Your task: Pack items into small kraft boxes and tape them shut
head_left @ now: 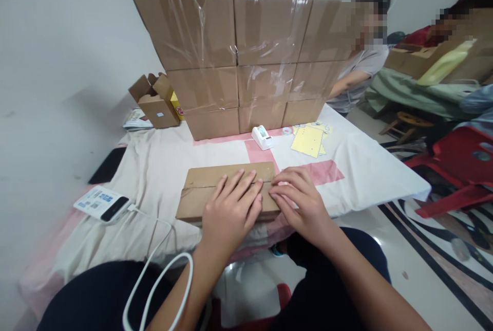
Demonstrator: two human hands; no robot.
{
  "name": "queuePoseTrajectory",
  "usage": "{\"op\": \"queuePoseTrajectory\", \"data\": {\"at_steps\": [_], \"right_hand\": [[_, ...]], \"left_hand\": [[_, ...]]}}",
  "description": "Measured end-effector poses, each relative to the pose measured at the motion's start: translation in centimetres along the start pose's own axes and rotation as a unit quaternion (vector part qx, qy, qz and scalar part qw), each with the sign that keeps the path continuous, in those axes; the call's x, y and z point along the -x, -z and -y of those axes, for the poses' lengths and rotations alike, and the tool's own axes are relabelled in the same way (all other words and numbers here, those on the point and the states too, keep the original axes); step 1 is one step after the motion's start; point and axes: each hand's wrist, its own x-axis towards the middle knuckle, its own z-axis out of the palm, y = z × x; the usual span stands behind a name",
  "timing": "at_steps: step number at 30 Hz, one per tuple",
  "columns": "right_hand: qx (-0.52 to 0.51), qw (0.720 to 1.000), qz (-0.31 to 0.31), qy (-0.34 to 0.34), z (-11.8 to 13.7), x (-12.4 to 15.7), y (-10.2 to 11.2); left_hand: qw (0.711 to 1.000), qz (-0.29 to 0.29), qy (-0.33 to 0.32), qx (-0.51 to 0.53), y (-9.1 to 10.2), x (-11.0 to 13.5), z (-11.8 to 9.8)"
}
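Note:
A flat, closed cardboard box (196,192) lies in front of me near the table's front edge, with a seam running along its top. My left hand (231,205) rests flat on the lid, its fingers stretched out and a little apart. At the box's right end, my right hand (302,200) is curled with the fingers bent together, the fingertips closed on the edge by the seam. Whether tape is under those fingertips, I cannot tell. Just beyond the box sits a small white device (262,137), possibly a tape dispenser.
Stacked, taped cartons (265,46) form a wall at the back. Yellow sheets (308,140) lie right of centre. A power bank (102,203) with a white cable and a black tablet-like object (108,165) are left. An open carton (157,102) stands behind. A person (362,69) is beyond.

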Motion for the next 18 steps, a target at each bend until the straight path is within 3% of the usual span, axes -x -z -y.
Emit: {"op": "queuePoseTrajectory", "data": {"at_steps": [4,11,18], "right_hand": [[-0.015,1.0,0.013,0.013,0.12,0.23,0.2],[0.05,0.998,0.042,0.01,-0.05,0.42,0.56],[0.025,0.998,-0.025,0.053,0.22,0.81,0.75]], "left_hand": [[1.0,0.003,-0.001,0.001,-0.15,-0.08,0.17],[1.0,-0.006,0.002,0.0,-0.25,-0.02,0.04],[1.0,0.007,-0.008,-0.017,-0.13,-0.09,0.2]]}}
